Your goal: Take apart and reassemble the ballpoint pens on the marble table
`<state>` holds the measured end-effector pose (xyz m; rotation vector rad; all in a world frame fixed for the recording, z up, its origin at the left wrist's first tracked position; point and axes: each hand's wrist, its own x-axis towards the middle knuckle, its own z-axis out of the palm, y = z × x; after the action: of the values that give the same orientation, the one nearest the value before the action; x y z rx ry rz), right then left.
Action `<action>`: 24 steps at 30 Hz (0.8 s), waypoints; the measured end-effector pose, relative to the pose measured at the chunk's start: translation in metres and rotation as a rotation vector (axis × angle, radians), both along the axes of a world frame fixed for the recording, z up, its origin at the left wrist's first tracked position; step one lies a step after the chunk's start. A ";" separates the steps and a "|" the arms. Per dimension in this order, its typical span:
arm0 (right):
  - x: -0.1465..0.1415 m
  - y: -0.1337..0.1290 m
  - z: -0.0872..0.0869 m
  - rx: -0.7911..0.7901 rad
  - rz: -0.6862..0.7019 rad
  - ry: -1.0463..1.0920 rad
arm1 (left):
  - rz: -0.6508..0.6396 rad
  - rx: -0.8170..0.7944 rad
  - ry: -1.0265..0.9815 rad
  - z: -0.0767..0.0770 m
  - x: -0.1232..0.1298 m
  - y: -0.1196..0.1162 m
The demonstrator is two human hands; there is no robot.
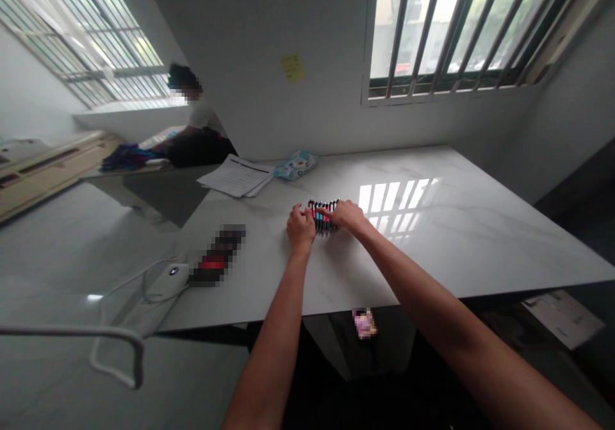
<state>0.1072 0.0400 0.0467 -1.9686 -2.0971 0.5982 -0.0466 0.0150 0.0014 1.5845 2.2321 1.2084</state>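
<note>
Pens (325, 226) lie on the table (259, 282), already side by side; what remains is unclear. At their nine o'clock, the left hand (301, 227) curls; at three, the right hand (348, 215) extends a finger across; whether either grips, I cannot tell.

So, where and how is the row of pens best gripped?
Grip the row of pens at its two outer sides, the left hand from the left and the right hand from the right, pressing inward. The pens lie side by side, long and thin, so squeezing across the row should probably keep them together.
</note>
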 end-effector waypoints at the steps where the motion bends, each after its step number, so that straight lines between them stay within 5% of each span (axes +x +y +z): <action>1: -0.011 0.001 0.002 0.000 0.002 -0.003 | 0.028 0.043 -0.030 0.000 -0.001 0.001; 7: -0.072 0.002 0.005 -0.001 -0.095 -0.078 | 0.146 0.258 -0.145 -0.002 -0.008 0.004; 12: -0.095 0.007 -0.002 0.028 -0.080 -0.101 | 0.170 0.396 -0.159 -0.003 -0.010 0.005; 19: -0.085 0.005 -0.008 0.075 0.049 -0.052 | 0.104 0.427 -0.182 -0.001 -0.009 0.004; 24: -0.042 0.008 -0.016 0.083 0.061 -0.071 | 0.048 0.416 -0.172 0.000 -0.004 0.003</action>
<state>0.0654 0.0477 0.0312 -1.9146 -2.1931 0.4501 -0.0507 0.0176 0.0010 1.4849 2.0142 1.8407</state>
